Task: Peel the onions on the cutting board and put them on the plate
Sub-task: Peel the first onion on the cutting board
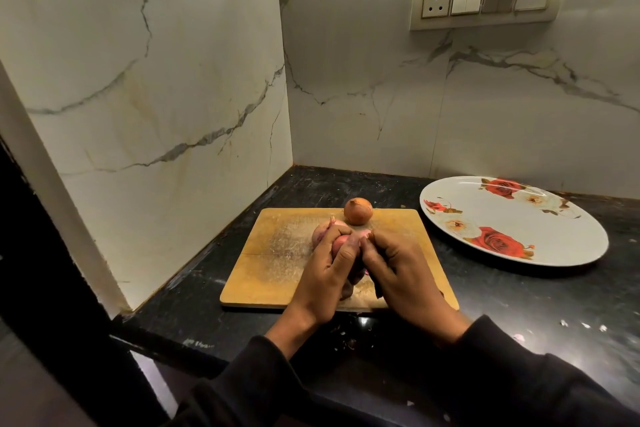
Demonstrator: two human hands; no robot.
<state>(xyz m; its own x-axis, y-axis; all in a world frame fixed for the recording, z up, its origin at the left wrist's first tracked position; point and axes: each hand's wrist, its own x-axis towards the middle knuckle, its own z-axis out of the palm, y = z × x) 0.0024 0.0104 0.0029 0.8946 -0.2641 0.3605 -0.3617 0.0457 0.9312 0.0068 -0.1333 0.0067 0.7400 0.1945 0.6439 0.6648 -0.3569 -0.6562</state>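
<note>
I see both hands meeting over the middle of the wooden cutting board [277, 263], working one reddish onion [341, 242] held between them. Left hand [323, 282] has its fingers curled round the onion's left side, gripping it. Right hand [403, 276] has its fingers bent and pinching at the onion's right upper side; exact contact there is hidden by the knuckles, so I can't tell whether it holds skin or the bulb itself. Just left of the grip and partly behind the left fingers, a second pinkish onion [320, 232] sits on the board. Just beyond the grip, at the board's far edge, a brown-skinned onion [358, 211] stands by itself, unpeeled. Well right of the grip, off the board, the rose-patterned plate [540, 253] lies flat on the black counter [519, 315]. Small pale flecks on the counter near the right sleeve [519, 367].
</note>
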